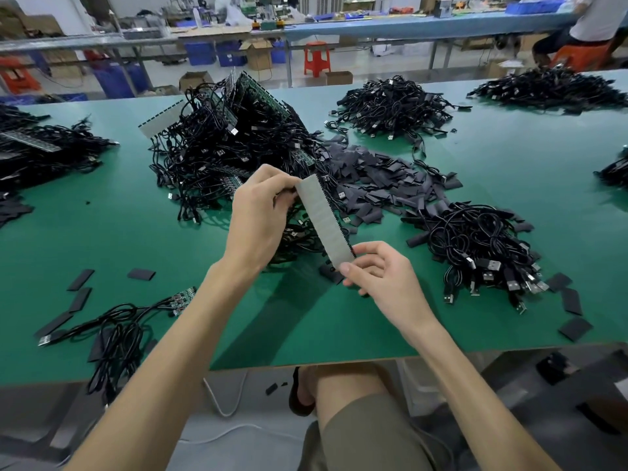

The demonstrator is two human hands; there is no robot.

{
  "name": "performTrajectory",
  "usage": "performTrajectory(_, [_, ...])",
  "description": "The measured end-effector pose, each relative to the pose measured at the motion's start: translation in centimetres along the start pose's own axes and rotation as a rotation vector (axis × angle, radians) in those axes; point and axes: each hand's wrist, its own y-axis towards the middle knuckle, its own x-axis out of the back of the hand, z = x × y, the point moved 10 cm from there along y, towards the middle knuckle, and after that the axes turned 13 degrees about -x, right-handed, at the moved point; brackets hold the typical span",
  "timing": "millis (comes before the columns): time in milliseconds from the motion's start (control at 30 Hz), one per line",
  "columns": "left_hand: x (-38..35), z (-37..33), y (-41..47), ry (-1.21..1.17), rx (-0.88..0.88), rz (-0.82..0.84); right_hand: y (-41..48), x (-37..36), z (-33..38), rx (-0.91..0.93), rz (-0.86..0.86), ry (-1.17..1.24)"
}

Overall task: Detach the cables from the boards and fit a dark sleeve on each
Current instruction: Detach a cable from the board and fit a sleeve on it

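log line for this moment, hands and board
board: held above table | left hand: pinches far end | right hand: pinches near end | sleeves: heaped beyond

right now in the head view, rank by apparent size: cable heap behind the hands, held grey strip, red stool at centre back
1. cable heap
2. grey strip, enlarged by nearness to the camera
3. red stool, small-looking because far back; true sizes unsure
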Motion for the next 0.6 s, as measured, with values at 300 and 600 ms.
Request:
performTrajectory(300, [-0.9,-2.9,-0.1,-0.068,-0.104,0.004,0.2,-0.5,0.0,0.049,-0.076,-0.330])
performTrajectory(600, [-4.2,4.2,-4.6,-0.101,0.161,0.269,-0.3,-1.4,0.6,0.118,-0.037,-0.468])
